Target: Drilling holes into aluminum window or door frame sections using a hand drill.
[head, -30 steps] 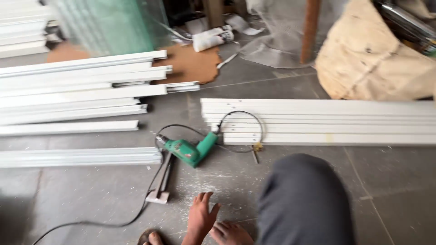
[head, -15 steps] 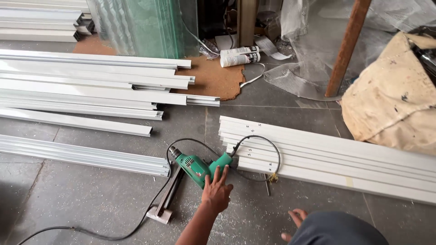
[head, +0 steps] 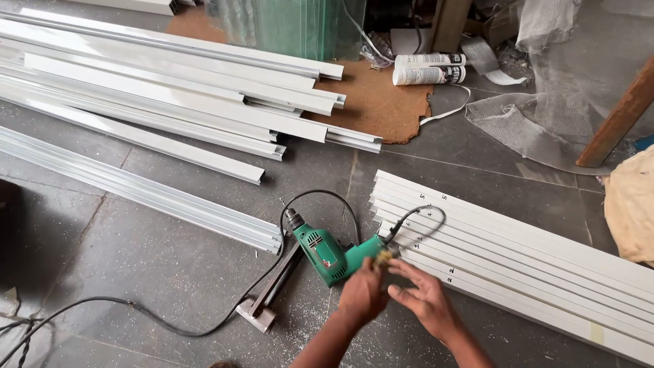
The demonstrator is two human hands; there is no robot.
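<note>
Grey stone floor tiles (head: pixel 136 259) spread under everything we saw, dusted with pale shavings near us. On the far left lay a big stack of long white metal profiles (head: pixel 170 88), angled across the floor, with one separate long white channel (head: pixel 136 187) nearer to us. On the right lay a second flat bundle of white profiles (head: pixel 531 259), side by side, running off towards the near right. Far off stood upright sheets of greenish glass (head: pixel 300 27), with a torn brown piece of board (head: pixel 375 102) flat on the floor in front of them and two white sealant cartridges (head: pixel 429 68) just beyond its right edge.

Between the two stacks lay the green electric hand drill (head: pixel 334 255), on its side, chuck pointing far-left, its black power cable (head: pixel 150 317) trailing away to the near left and looping over the right-hand bundle. A short dark metal bar with a small foot plate (head: pixel 269 296) lay just left of the drill.

Our left hand (head: pixel 364 296) was curled at the drill's handle end, touching it; whether it truly gripped the handle we could not tell. Our right hand (head: pixel 426 300) was loosely open just beside it, fingers reaching towards a small yellowish part (head: pixel 385 256) at the handle, holding nothing we could make out.
</note>
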